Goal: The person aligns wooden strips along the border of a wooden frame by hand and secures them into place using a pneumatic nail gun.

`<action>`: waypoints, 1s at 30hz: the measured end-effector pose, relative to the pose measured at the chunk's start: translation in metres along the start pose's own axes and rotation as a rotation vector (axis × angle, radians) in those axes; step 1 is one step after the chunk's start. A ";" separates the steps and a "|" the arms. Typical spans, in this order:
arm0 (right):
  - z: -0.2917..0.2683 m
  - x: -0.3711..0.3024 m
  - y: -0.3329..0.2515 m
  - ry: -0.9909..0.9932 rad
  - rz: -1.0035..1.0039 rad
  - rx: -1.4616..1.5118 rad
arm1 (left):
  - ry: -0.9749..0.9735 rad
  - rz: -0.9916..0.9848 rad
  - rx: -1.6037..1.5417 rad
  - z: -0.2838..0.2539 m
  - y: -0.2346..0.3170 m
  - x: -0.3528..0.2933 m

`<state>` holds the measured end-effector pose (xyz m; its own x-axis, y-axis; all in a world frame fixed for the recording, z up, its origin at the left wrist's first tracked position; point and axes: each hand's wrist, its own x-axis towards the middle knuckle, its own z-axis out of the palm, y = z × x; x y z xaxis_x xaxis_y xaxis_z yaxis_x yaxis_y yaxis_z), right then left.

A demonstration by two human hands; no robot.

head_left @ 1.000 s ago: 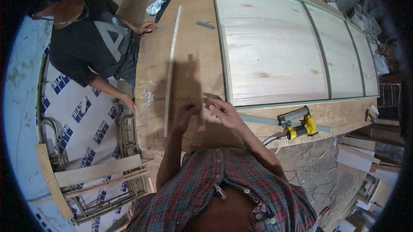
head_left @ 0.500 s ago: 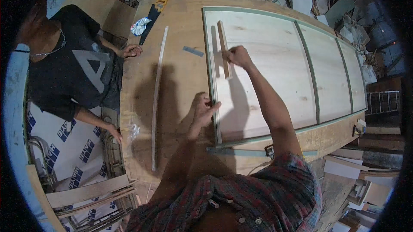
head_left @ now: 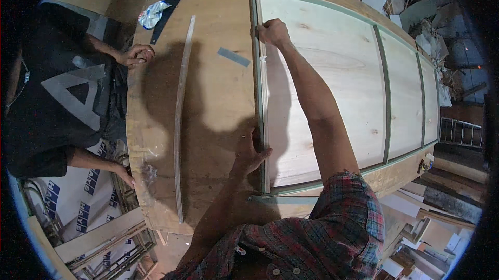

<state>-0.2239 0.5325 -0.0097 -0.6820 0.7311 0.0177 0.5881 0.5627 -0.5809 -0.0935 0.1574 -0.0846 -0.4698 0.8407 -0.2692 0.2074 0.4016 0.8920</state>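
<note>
Pale plywood panel (head_left: 332,98) with green edging (head_left: 386,103), centre to right of frame; both of a person's hands at its left edge.
Right hand (head_left: 274,32), upper centre, is curled closed around the upper wooden strip (head_left: 259,10), which lies along the panel's left edge; left hand (head_left: 250,154), lower centre, straddles that edge, thumb inside, fingers outside, though I cannot tell whether it grips; a loose wooden strip (head_left: 182,108) lies left of centre on the wooden worktop (head_left: 221,4); a handsaw (head_left: 168,14) lies upper left; a co-worker (head_left: 52,140) stands far left.
</note>
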 end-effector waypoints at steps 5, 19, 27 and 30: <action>0.004 0.001 0.026 0.027 0.007 -0.010 | -0.019 -0.045 -0.085 0.003 0.016 0.001; -0.008 -0.192 0.037 0.320 0.040 0.804 | -0.074 0.102 -0.196 -0.021 0.029 -0.005; -0.124 -0.605 0.240 0.887 0.440 0.261 | -0.045 0.059 -0.104 -0.008 0.015 0.016; -0.156 -0.722 0.252 1.032 0.831 0.177 | -0.125 0.006 -0.288 -0.020 0.002 0.020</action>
<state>0.4845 0.2067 -0.0422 0.5339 0.8288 0.1673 0.5483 -0.1887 -0.8147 -0.1197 0.1677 -0.0809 -0.3565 0.8880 -0.2903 -0.0501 0.2921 0.9551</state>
